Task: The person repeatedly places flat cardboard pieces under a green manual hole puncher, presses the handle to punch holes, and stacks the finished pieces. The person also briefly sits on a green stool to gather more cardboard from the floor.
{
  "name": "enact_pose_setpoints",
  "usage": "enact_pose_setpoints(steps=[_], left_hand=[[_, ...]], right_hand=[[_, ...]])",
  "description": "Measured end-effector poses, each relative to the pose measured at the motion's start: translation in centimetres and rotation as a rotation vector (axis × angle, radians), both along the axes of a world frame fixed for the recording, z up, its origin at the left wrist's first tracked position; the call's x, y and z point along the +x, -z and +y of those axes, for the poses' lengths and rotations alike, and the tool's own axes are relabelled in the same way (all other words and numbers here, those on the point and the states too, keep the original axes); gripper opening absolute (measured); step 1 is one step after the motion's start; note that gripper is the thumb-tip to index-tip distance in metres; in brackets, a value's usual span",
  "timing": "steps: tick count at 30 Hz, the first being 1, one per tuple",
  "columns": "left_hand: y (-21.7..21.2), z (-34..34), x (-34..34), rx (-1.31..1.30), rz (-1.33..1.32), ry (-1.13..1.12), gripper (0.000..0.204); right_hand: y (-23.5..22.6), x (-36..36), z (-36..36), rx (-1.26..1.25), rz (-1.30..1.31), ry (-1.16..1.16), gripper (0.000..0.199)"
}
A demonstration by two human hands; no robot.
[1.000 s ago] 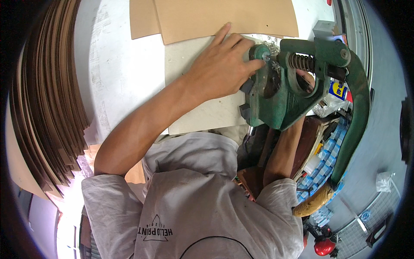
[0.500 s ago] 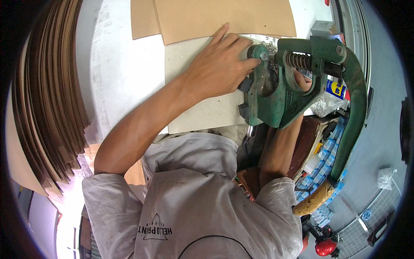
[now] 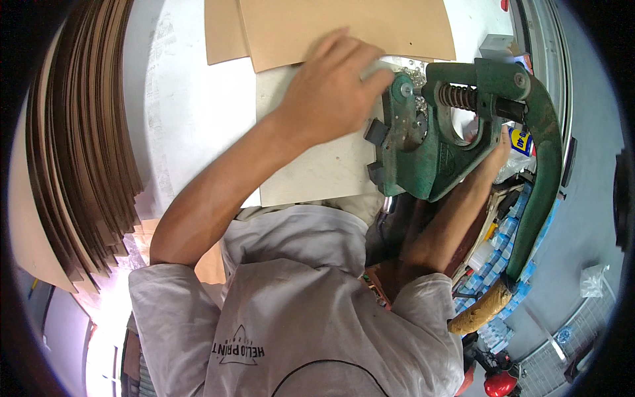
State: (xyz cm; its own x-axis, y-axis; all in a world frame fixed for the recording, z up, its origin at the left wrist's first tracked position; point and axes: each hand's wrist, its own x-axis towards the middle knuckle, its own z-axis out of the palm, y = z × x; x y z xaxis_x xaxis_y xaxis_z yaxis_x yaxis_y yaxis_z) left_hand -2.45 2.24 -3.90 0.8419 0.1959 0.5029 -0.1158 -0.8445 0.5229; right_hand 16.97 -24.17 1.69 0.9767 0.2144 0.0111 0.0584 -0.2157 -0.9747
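Observation:
My left hand, blurred by motion, hovers at the near edge of the brown card sheets. Its fingers stretch away from me and the thumb stands apart, close to the nose of the green hand press; nothing shows in its grasp. The press has a coil spring and a long curved lever. My right arm reaches behind the press, and of my right hand only a part shows beside a blue and yellow can. Its fingers are hidden. Small metal rings lie beyond the press.
A tall stack of brown card fills the left side. Under my left hand lies a pale board on the white table. The lever's yellow-wrapped grip hangs at lower right, above blue-and-white packs.
My left hand has drawn back left from the press's nose, its thumb now off it. My right hand has moved right, from behind the press's opening toward the can.

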Motion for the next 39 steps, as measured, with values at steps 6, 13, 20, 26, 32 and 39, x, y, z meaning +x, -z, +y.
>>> enact_pose_setpoints(steps=[6, 13, 20, 26, 32, 39], left_hand=[[-2.7, 4.3, -1.2, 0.17, 0.071, -0.212, 0.05], [-2.0, 7.1, -1.7, 0.044, 0.236, -0.203, 0.04], [-2.8, 6.8, -1.1, -0.059, 0.271, -0.243, 0.029], [-2.2, 6.5, -1.1, -0.054, 0.196, -0.214, 0.028], [-2.2, 6.5, -0.9, -0.026, 0.205, -0.204, 0.028], [-1.8, 6.6, -0.9, -0.059, 0.244, -0.258, 0.033]], right_hand=[[0.6, 2.8, -5.3, -0.775, -0.261, -0.27, 0.02], [-0.2, -3.2, -3.3, -0.743, -0.408, -0.222, 0.021], [0.3, -4.9, -0.9, -0.645, -0.358, -0.376, 0.02], [0.8, -4.9, -0.1, -0.476, -0.372, -0.305, 0.014], [0.4, -4.7, 0.2, -0.59, -0.35, -0.376, 0.018], [0.6, -4.6, 0.4, -0.319, -0.248, -0.321, 0.02]])
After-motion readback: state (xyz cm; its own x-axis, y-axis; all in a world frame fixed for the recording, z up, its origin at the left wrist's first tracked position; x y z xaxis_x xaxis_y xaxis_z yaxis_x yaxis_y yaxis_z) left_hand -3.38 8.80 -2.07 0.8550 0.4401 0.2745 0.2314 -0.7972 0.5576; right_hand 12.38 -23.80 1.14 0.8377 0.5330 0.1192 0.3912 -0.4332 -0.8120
